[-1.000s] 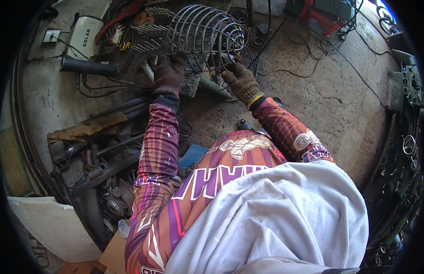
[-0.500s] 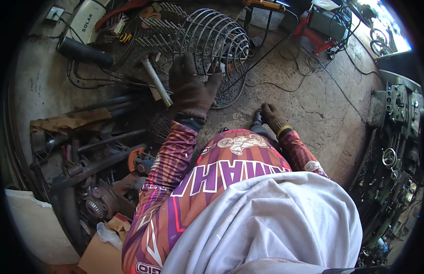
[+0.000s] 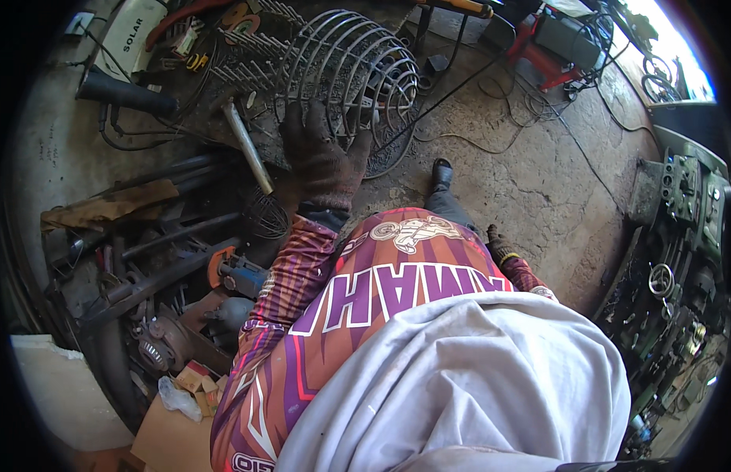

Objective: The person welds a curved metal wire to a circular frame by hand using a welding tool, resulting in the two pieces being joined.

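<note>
A cage of curved metal bars, rounded like a basket on its side, stands on the floor ahead of me. My left hand, in a dark dirty work glove, reaches to its near edge. The fingers are stretched and the thumb stands apart; they overlap the nearest bars, and whether they press on them is unclear. At my right side hangs my right hand, gloved too, away from the cage. Its fingers are partly hidden and small in view.
A hammer stands left of my left hand. Several metal rods rise behind it. Metal scrap and an angle grinder lie at the left. Cables cross the floor near a red-framed machine. A lathe-like machine lines the right.
My right hand has drawn back and to the right, uncovering my boot. The left hand's fingers look straighter at the cage's edge. The whole view has shifted slightly.
</note>
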`<state>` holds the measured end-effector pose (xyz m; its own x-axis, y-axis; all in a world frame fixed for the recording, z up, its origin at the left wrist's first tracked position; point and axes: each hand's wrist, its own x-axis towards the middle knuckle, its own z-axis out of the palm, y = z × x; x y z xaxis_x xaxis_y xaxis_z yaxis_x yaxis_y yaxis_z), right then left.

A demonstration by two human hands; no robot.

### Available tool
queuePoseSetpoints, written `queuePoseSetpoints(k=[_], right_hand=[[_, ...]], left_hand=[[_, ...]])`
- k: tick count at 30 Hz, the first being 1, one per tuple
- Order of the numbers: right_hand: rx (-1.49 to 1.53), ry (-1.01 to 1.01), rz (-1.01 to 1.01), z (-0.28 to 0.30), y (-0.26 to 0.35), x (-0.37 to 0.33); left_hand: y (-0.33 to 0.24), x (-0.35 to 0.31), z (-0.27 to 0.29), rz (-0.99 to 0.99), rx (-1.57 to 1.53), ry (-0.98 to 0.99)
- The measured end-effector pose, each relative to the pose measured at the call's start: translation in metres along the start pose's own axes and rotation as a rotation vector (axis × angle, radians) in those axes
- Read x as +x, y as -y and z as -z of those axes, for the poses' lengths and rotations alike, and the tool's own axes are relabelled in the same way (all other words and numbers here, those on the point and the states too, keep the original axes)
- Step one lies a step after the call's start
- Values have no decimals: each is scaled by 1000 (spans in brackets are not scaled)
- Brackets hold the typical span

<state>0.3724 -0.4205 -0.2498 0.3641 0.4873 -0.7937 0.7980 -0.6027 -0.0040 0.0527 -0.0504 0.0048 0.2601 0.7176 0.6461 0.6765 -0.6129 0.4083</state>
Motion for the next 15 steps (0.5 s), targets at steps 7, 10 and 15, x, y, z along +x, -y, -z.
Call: queuePoseSetpoints(k=[7,10,15], right_hand=[[903,21,-4,112,15,109],[1124,35,3,161,1,179],[1263,118,-74,245,0,229]], left_hand=[[-10,5,4,211,64,122],[-9,1,0,343,83,143],[-21,1,4,527,74,174]])
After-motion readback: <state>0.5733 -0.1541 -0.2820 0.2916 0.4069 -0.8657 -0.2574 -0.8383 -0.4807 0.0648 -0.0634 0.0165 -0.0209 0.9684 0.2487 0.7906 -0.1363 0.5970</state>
